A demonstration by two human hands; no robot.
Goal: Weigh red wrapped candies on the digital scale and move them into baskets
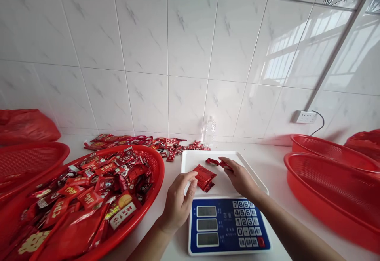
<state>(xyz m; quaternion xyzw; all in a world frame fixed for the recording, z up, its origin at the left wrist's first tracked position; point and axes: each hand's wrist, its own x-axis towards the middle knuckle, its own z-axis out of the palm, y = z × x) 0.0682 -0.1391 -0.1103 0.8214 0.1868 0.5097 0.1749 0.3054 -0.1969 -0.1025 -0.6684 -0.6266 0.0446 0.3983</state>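
A flat red packet (204, 176) lies on the white weighing pan (190, 157), with a darker red wrapped piece (209, 187) partly under its lower edge. My left hand (178, 199) is at the packet's left corner, thumb and fingertips closed together on that edge. On the pan's right side, my right hand (240, 177) pinches a small red snack packet (226, 165), mostly covered by its fingers. Just left of those fingertips lies a red twist-wrapped piece (211, 161). Below the pan is the scale's blue keypad panel (228, 229); its displays show no readable digits.
A red basket (158, 166) heaped with red-wrapped snacks stands at left, another red basket (63, 150) beyond it. Loose red packets (170, 146) and a clear bottle (210, 131) sit along the wall. Red baskets (320, 197) stand at right, below a power socket (304, 117).
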